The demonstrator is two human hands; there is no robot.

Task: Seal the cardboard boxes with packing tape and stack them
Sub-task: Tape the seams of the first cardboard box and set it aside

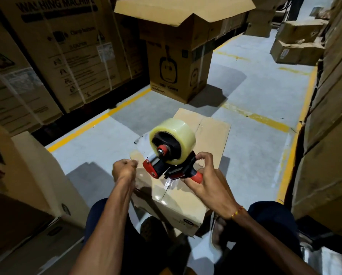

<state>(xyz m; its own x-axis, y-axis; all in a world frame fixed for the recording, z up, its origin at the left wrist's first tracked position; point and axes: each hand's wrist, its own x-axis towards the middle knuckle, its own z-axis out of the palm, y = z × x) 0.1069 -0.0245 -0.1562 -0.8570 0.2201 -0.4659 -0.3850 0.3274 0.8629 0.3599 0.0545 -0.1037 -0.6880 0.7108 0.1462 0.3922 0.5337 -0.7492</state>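
A small cardboard box (209, 135) lies on the floor between my knees, its top flaps closed and clear tape shining on its near end. Above it I hold a red and black tape dispenser (166, 165) carrying a thick roll of clear tape (174, 133). My right hand (203, 175) grips the dispenser's red handle. My left hand (124, 168) is curled just left of the dispenser's front and pinches the loose end of the tape. A strip of clear tape (144, 143) runs from the roll toward that hand.
A tall open box (178, 62) with raised flaps stands on the floor ahead. Large washing machine cartons (56, 52) line the left side, stacked cartons (329, 116) the right. Loose boxes (297, 42) lie at the far right. Yellow lines (98, 120) mark the grey floor.
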